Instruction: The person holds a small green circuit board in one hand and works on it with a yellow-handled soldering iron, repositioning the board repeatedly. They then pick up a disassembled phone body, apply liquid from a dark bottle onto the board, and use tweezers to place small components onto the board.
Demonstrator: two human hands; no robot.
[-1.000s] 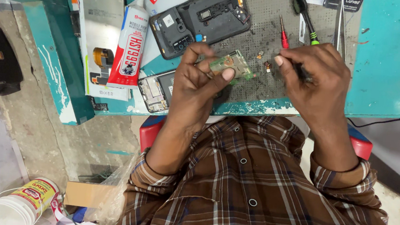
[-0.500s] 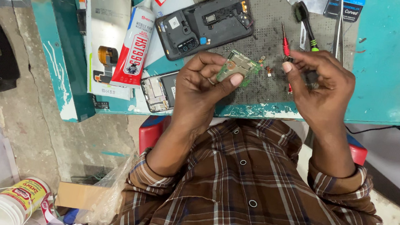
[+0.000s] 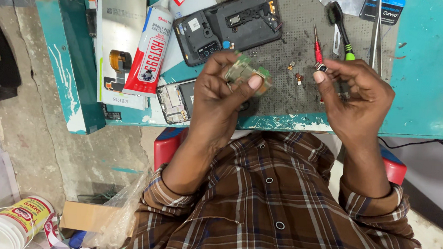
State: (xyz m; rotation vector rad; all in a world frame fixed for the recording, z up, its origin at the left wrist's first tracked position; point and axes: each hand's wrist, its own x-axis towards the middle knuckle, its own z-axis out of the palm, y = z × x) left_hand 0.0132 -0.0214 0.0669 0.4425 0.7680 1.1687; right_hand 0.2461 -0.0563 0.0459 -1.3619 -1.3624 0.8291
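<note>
Head view, left hand (image 3: 218,95) raised pinching circuit board (image 3: 246,73) (fingers curled), right hand (image 3: 354,99) beside

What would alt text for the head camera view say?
The left hand holds a small green circuit board while the right hand pinches a tiny dark part above a grey work mat. An opened phone back lies beyond.
</note>
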